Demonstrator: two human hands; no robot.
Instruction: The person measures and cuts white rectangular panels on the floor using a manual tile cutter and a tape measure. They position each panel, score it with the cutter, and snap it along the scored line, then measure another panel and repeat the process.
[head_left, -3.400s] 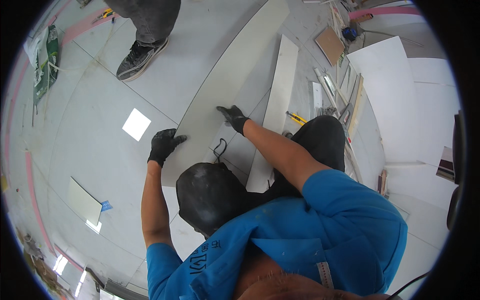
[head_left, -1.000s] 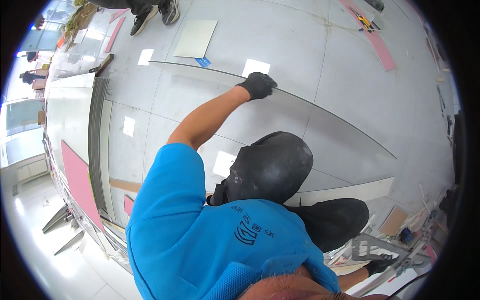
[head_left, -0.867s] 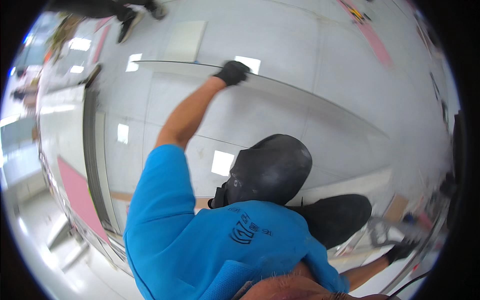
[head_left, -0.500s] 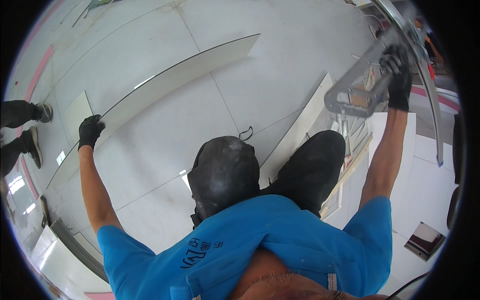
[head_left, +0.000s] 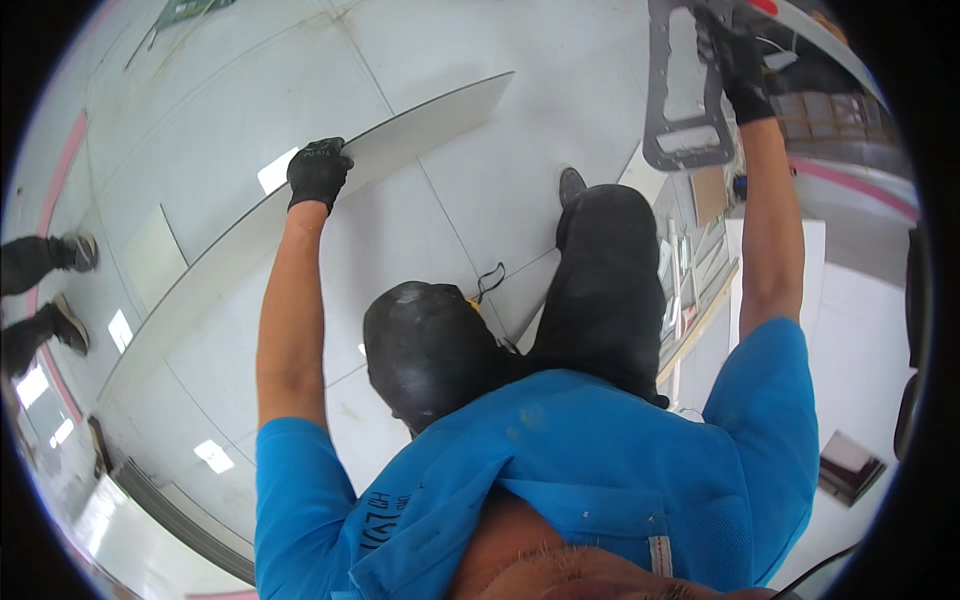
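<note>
A long, narrow pale panel point(head_left: 430, 130) stands on its edge across the floor and looks bowed. My left hand point(head_left: 320, 173), in a black glove, is closed over its upper edge near the middle. At the far right my right hand point(head_left: 738, 65), also black-gloved, grips the side of a grey flat frame point(head_left: 690, 157) with large cut-outs and small holes. That frame is held up, apart from the panel. Its upper end runs out of view, so its exact kind cannot be made out.
Another person's shoes point(head_left: 72, 325) stand at the left. White strips and trim pieces point(head_left: 690, 270) lie beside my right leg, near a brown board point(head_left: 711, 195). A small pale sheet point(head_left: 158, 255) rests behind the panel. A looped black cord point(head_left: 492, 280) lies by my knee.
My left hand has moved right along the panel's edge. My right hand has carried the grey frame farther away and left. My right leg has shifted forward, its shoe now showing.
</note>
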